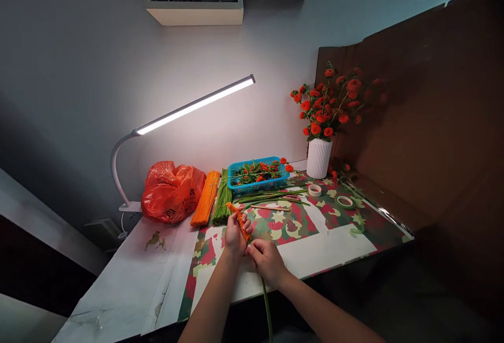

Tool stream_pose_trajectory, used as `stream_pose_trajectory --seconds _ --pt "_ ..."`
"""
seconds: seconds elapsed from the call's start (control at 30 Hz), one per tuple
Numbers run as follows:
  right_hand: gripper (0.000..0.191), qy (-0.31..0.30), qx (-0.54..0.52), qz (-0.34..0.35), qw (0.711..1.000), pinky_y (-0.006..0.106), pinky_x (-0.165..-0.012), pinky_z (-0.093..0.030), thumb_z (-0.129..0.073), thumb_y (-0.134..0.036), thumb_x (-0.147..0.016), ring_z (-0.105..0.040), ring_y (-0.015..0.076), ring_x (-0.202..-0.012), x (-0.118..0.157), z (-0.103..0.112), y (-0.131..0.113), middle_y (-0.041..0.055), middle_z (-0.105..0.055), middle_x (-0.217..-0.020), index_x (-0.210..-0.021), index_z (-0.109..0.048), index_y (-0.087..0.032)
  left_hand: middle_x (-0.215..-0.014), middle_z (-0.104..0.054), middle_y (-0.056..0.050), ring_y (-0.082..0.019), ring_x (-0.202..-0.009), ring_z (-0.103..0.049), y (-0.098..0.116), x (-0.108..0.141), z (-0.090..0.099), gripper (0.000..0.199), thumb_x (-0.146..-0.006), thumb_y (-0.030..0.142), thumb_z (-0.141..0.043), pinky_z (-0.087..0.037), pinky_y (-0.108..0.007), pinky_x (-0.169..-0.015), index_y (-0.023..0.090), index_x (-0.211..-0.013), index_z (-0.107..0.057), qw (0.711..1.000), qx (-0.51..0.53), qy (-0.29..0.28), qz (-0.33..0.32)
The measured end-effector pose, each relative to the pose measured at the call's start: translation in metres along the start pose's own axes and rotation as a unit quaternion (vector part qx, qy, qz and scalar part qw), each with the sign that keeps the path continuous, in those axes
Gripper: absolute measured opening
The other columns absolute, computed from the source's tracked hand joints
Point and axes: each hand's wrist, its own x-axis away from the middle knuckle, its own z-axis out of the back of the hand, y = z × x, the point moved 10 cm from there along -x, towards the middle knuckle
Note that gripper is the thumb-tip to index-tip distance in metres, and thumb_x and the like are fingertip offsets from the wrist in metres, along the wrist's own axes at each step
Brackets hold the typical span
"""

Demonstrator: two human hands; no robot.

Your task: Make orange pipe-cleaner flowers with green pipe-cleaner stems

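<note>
My left hand (pixel 236 232) is closed around a fuzzy orange pipe-cleaner piece (pixel 239 219), which slants up past the fingers and looks twisted or ridged. Just below it, my right hand (pixel 268 261) pinches at the lower end of that piece, where a bit of green shows. From there a long green stem (pixel 266 301) hangs down past the table's front edge. The exact contact between the right fingertips and the stem is partly hidden. Beyond my hands lie a bundle of orange pipe cleaners (pixel 207 198) and a bundle of green pipe cleaners (pixel 223 196).
A blue basket (pixel 236 187) holds green leaves and orange flowers. Loose green stems (pixel 271 196), a thin stick (pixel 271 208), white tape (pixel 314 190) and green tape (pixel 345 202) lie nearby. Behind stand a white vase (pixel 318 159) of flowers, a red bag (pixel 169 193) and a lit lamp (pixel 197 105).
</note>
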Motion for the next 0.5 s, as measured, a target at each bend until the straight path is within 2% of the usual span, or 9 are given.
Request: stream_pose_trajectory --seconds 0.17,0.3,0.5 --pt "0.031 0.005 0.014 0.005 1.000 0.020 -0.047 -0.030 -0.045 -0.026 -0.085 -0.040 0.0088 -0.042 -0.0015 0.0022 -0.0038 -0.0046 -0.046 -0.044 -0.056 -0.053 -0.017 -0.055 -0.035 0.008 -0.003 -0.033 -0.029 -0.0038 -0.0008 -0.0068 0.008 -0.087 0.022 -0.044 -0.018 -0.013 -0.030 0.019 -0.079 -0.045 0.998 0.031 -0.049 0.018" --pt "0.032 0.007 0.021 -0.002 1.000 0.021 -0.047 -0.029 -0.044 -0.025 -0.084 -0.040 0.0090 -0.042 -0.0035 0.0038 -0.0053 -0.0045 -0.045 -0.042 -0.053 -0.049 -0.018 -0.054 -0.032 0.009 -0.003 -0.033 -0.026 -0.0066 -0.0011 -0.0093 0.012 -0.089 0.023 -0.044 -0.018 -0.012 -0.029 0.019 -0.077 -0.044 0.995 0.058 -0.073 0.037" --pt "0.032 0.019 0.026 0.000 0.999 0.021 -0.047 -0.028 -0.045 -0.025 -0.082 -0.040 0.0092 -0.043 -0.0094 0.0051 -0.0039 -0.0040 -0.045 -0.043 -0.051 -0.046 -0.018 -0.052 -0.031 0.009 -0.003 -0.032 -0.026 -0.0075 -0.0016 -0.0105 0.016 -0.091 0.025 -0.043 -0.018 -0.012 -0.029 0.018 -0.076 -0.044 0.994 0.067 -0.079 0.044"
